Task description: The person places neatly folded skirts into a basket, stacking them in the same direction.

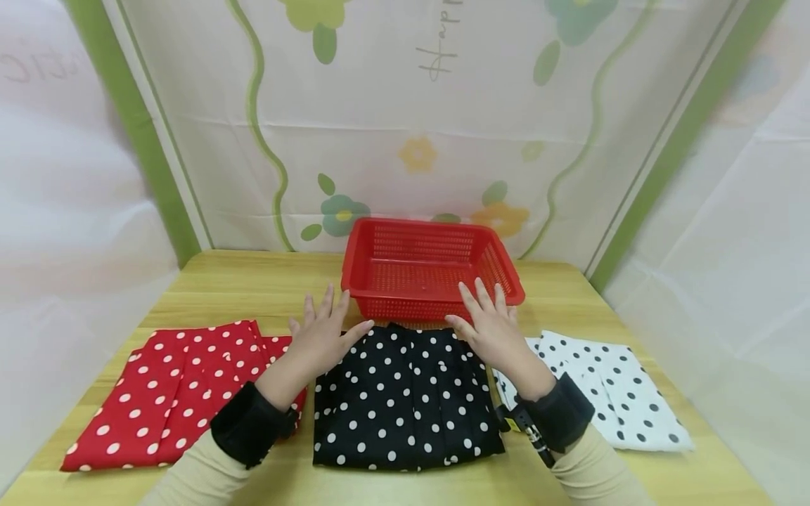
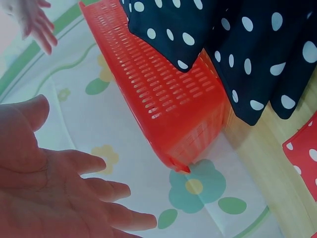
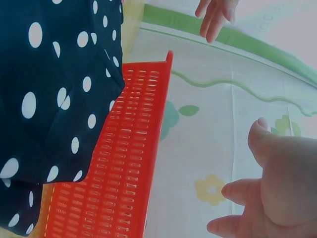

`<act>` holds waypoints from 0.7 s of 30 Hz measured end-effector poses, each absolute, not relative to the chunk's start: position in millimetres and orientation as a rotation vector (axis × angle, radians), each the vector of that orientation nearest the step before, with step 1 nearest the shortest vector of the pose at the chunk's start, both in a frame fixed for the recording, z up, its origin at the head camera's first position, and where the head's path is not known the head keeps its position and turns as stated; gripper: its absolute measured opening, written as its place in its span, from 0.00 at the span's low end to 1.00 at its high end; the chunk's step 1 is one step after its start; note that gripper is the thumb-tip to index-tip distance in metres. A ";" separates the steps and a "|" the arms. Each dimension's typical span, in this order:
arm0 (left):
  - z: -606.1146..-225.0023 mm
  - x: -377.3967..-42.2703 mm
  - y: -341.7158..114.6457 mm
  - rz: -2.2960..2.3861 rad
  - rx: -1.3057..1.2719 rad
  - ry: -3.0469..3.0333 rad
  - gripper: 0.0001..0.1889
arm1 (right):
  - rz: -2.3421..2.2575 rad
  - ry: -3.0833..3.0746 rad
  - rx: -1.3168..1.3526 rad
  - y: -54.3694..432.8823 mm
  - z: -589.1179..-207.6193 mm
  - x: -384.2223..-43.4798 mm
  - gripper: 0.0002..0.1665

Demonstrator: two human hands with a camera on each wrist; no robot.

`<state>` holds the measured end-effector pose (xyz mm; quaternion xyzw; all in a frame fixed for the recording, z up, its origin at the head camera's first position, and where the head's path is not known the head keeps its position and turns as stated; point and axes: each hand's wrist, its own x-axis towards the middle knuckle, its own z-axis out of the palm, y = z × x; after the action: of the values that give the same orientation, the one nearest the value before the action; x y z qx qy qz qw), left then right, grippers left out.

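Observation:
My left hand [image 1: 320, 342] hovers with spread fingers over the upper left corner of a folded black cloth with white dots [image 1: 405, 407]. Above that cloth's upper right corner, my right hand [image 1: 496, 337] is spread the same way. Neither palm holds anything, as the left wrist view shows for the left hand [image 2: 64, 188] and the right wrist view for the right hand [image 3: 277, 188]. Just beyond the fingertips stands a red plastic basket [image 1: 436, 308] with nothing in it. The black cloth lies flat, its far edge near the basket's front wall.
A folded red cloth with white dots [image 1: 158, 393] lies on the left, partly behind my left forearm. On the right is a folded white cloth with black dots [image 1: 633, 393]. All rest on a wooden table [image 1: 266, 281]; printed fabric walls [image 1: 481, 91] enclose its back and sides.

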<state>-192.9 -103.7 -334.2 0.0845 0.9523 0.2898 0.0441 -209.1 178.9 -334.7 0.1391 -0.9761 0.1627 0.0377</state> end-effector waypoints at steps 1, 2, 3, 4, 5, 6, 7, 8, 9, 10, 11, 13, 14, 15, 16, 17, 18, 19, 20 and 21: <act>-334.4 -193.1 -104.5 0.886 0.257 2.909 0.41 | 0.498 -2.995 0.428 179.2 -334.6 -208.7 0.42; -334.8 -193.4 -105.1 0.887 0.257 2.908 0.41 | 0.500 -2.995 0.428 179.5 -334.5 -208.4 0.42; -335.0 -193.6 -105.6 0.889 0.255 2.906 0.41 | 0.504 -2.994 0.427 180.0 -334.3 -207.9 0.42; -335.4 -193.8 -106.1 0.895 0.256 2.903 0.41 | 0.510 -2.992 0.425 180.5 -334.1 -207.3 0.42; -335.9 -193.9 -106.3 0.896 0.257 2.902 0.42 | 0.509 -2.991 0.424 181.0 -333.9 -206.6 0.42; -336.1 -193.8 -106.4 0.894 0.261 2.903 0.42 | 0.511 -2.990 0.419 181.5 -333.8 -205.8 0.42; -336.4 -193.5 -106.3 0.894 0.262 2.901 0.42 | 0.510 -2.988 0.413 181.9 -333.5 -204.7 0.42; -337.0 -193.3 -106.3 0.894 0.263 2.896 0.42 | 0.508 -2.988 0.408 182.5 -333.5 -203.7 0.41; -337.4 -193.0 -106.3 0.892 0.259 2.891 0.42 | 0.502 -2.988 0.403 183.0 -333.6 -202.7 0.41; -338.0 -192.6 -106.5 0.892 0.257 2.887 0.42 | 0.498 -2.987 0.400 183.3 -333.6 -201.5 0.41; -338.2 -191.9 -106.5 0.890 0.253 2.883 0.43 | 0.492 -2.985 0.399 183.8 -333.8 -200.7 0.41; -339.8 -190.9 -107.1 0.886 0.243 2.874 0.43 | 0.489 -2.975 0.399 184.5 -334.5 -199.2 0.40; -341.1 -190.4 -107.6 0.885 0.242 2.875 0.43 | 0.487 -2.970 0.401 185.0 -335.5 -199.0 0.40; -342.7 -189.6 -108.0 0.884 0.239 2.876 0.43 | 0.489 -2.963 0.406 185.5 -336.5 -198.6 0.40; -345.2 -188.7 -108.3 0.887 0.236 2.875 0.43 | 0.499 -2.960 0.411 186.1 -338.1 -198.5 0.39; -348.5 -187.6 -108.6 0.885 0.223 2.867 0.43 | 0.517 -2.964 0.412 186.8 -340.0 -198.2 0.39; -352.1 -186.3 -108.7 0.886 0.208 2.854 0.43 | 0.541 -2.971 0.413 187.7 -342.4 -197.8 0.38; -355.3 -185.3 -108.7 0.889 0.194 2.837 0.43 | 0.572 -2.979 0.410 188.7 -344.7 -197.9 0.38; -358.7 -184.3 -108.5 0.891 0.175 2.819 0.43 | 0.602 -2.992 0.402 189.9 -347.7 -198.4 0.38; -362.0 -183.2 -108.3 0.895 0.154 2.796 0.43 | 0.638 -3.005 0.397 191.0 -350.5 -198.2 0.38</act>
<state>-183.2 -108.3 -362.0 0.0521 0.9462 0.3030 0.1007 -198.2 191.0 -350.5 0.1281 -0.9699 0.2060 0.0222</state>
